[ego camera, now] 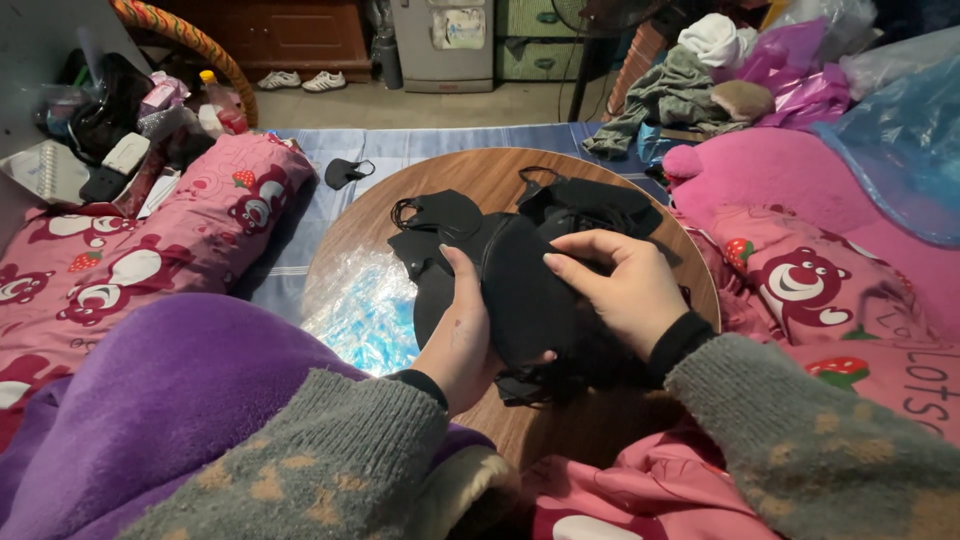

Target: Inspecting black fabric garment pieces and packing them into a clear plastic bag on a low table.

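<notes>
Nearest the camera: grey knit sleeves (pixel 330 450) w/ black cuffs, over a purple blanket (pixel 150 400) on the left and pink printed fabric at the bottom edge. Left hand (pixel 462 335) comes up from below, fingers curled under and thumb pressed on the near-left edge of a black face mask (pixel 520 290) — closed on it, holding it up just above the bench. Right hand (pixel 625 285) grips the same mask from the right, fingers bent over its top edge, thumb underneath; also closed on it. More black masks hang or lie bunched directly under both hands, too dark to count. They sit on a round wooden bench (pixel 500 175); a crinkled clear plastic sheet (pixel 360 310) w/ blue glints lies on its left part, just beside the left hand. Behind the held mask, a pile of black masks (pixel 580 205) w/ ear loops spreads over the bench's far half. Off the bench, one lone black mask (pixel 345 172) lies on a blue striped mat (pixel 420 140). Pink bear-print bedding (pixel 180 240) flanks left — a pink plush (pixel 790 180) and clothes heap (pixel 670 95) at right. Farthest: white shoes (pixel 300 80) on the floor by a wooden cabinet
</notes>
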